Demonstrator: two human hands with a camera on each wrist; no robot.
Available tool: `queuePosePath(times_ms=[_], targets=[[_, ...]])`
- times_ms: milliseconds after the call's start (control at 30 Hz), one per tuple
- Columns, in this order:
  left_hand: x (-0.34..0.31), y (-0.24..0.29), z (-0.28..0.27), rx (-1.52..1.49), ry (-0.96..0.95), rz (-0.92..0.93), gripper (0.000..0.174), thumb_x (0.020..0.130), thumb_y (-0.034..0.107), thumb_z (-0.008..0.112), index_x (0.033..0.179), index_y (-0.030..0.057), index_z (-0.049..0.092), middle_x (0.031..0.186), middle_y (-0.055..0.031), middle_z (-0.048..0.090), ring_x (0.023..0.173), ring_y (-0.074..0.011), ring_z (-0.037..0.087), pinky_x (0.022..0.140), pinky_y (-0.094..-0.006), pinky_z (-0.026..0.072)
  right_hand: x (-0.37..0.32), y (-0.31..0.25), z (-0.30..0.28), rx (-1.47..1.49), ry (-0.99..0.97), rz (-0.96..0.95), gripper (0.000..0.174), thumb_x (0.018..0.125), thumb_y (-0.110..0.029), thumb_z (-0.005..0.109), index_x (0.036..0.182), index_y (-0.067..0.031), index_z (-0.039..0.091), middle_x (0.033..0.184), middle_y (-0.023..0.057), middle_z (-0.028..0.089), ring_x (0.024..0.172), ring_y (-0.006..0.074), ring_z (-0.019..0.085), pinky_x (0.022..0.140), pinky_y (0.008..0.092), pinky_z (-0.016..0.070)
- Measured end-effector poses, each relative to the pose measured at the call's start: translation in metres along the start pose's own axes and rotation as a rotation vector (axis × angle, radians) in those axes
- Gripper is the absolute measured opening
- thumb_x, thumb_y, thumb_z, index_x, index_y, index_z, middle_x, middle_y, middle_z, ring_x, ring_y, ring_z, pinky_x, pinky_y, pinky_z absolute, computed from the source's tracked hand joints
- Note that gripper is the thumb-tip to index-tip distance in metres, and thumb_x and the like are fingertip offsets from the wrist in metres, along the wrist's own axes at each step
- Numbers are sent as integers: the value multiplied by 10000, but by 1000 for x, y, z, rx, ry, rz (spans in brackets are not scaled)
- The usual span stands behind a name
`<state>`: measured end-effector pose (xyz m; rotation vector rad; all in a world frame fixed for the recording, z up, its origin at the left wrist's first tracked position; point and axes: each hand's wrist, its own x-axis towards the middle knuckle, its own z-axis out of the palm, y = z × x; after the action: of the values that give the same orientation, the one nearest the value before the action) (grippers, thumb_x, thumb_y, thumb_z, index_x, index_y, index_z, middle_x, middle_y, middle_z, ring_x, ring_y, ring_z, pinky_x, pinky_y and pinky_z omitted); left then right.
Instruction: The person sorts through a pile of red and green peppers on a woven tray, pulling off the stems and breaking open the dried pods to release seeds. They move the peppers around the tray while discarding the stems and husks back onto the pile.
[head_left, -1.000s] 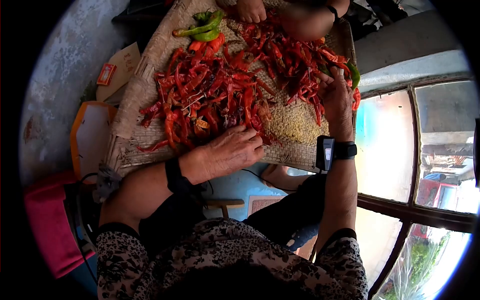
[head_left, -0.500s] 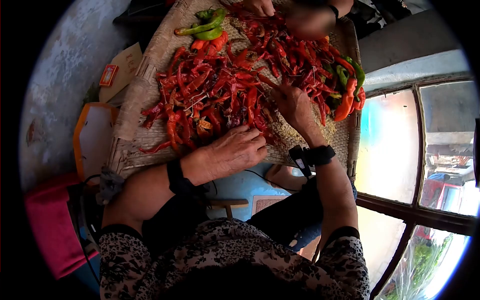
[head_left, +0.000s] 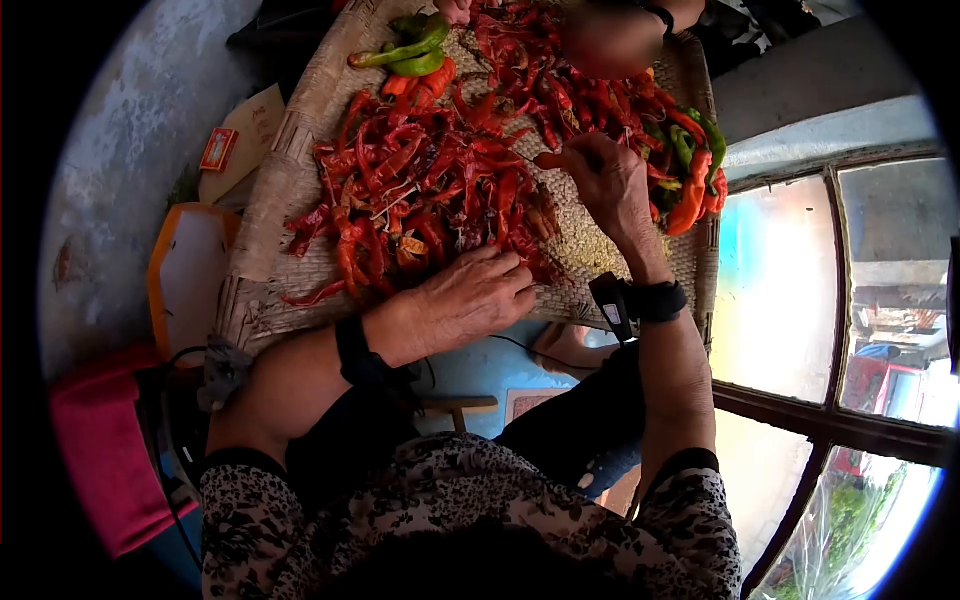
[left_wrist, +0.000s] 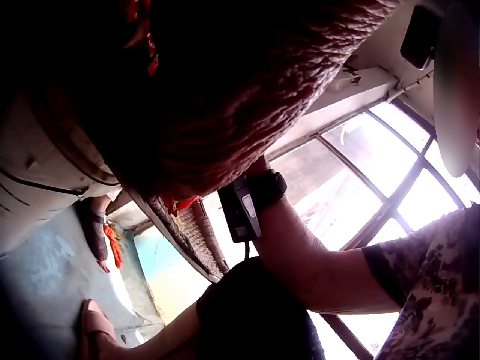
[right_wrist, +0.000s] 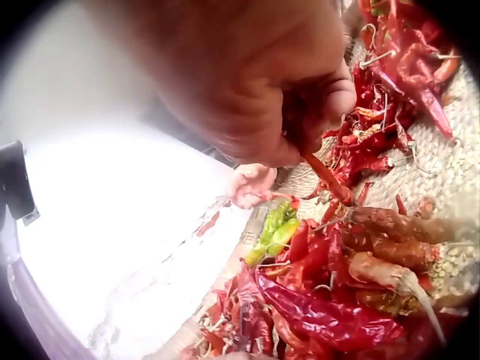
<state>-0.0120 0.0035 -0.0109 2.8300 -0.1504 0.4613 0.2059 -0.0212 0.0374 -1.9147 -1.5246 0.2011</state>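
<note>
In the head view my right hand (head_left: 608, 190) is above the middle of a woven tray (head_left: 262, 235). It pinches a red chili pepper (right_wrist: 328, 178) between thumb and fingers, and the tip sticks out in the right wrist view. My left hand (head_left: 460, 305) rests at the near edge of a large pile of dried red chilies (head_left: 415, 185), fingers loosely bent, fingertips among the peppers. Another pile of red chilies (head_left: 575, 95) lies farther back. Dark palm skin fills much of the left wrist view.
Green peppers (head_left: 415, 62) lie at the tray's far left, and fresh orange-red peppers (head_left: 690, 205) sit by its right rim. Pale seeds (head_left: 585, 250) cover the weave between. Across the tray is another person's hand (head_left: 455, 8). A window (head_left: 775, 280) stands at right.
My right hand has moved left from the right-rim peppers to the middle, then back slightly, now with a red chili pinched. My left hand stays put. The other person's hand has shifted left.
</note>
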Motion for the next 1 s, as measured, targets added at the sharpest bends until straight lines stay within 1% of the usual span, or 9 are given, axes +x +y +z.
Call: queuePosePath(times_ms=[133,200,333,400,533,633,833,900,1000], targets=[[1,-1,1,47,13,25,157,763,-2,616,907,40,570,893,-67,517,907,-208,528,875,-355,460,10,31,-28,468,217,65,259,926,-230,627,988,19,658,748,36,628,601,94,545,532,275,465],[1,0,-1,6,-53,4,147,767,2,614,901,41,568,894,-66,516,899,-204,525,871,-357,459,12,27,-37,751,467,181,481,923,-299,642,1215,65,526,844,77,666,607,76,557,537,216,474],[4,-1,-3,28,-59,18,133,770,1,608,888,45,565,881,-63,513,897,-201,525,864,-354,461,-6,33,-29,181,158,326,574,892,-286,658,1302,66,465,882,148,679,705,173,645,580,303,525],[4,0,-1,25,-36,23,115,777,9,605,875,50,563,870,-58,508,894,-198,525,857,-351,462,-18,35,-6,-62,-193,-12,464,847,-242,676,1214,15,554,887,174,672,780,284,668,651,390,532],[4,0,-1,21,-28,13,108,781,18,604,876,50,563,869,-58,506,894,-196,524,856,-348,461,-27,25,18,-169,-191,-184,243,794,-199,682,994,-62,671,853,204,632,811,371,640,708,457,515],[2,-2,-2,20,-33,18,109,785,27,603,882,50,562,876,-59,506,894,-194,525,863,-348,461,-22,25,17,-155,-197,-234,199,800,-176,658,966,-66,672,860,186,649,799,349,649,684,435,520],[2,2,-3,57,-29,13,100,786,26,599,865,56,546,871,-60,506,891,-194,527,865,-353,460,-18,20,-19,128,-296,144,159,829,-141,643,938,-26,639,738,84,658,644,194,636,606,321,502],[1,1,-1,9,-1,9,103,780,25,602,856,56,540,866,-61,501,888,-197,525,863,-353,459,-23,16,-28,501,-338,352,137,877,-142,645,948,-27,623,684,8,607,581,81,550,527,236,440],[1,2,-2,-16,2,-3,102,780,27,602,856,56,539,862,-61,495,880,-200,524,863,-351,458,-26,23,-34,722,-440,383,92,907,-127,640,966,-58,625,692,-19,572,584,57,501,500,208,377]])
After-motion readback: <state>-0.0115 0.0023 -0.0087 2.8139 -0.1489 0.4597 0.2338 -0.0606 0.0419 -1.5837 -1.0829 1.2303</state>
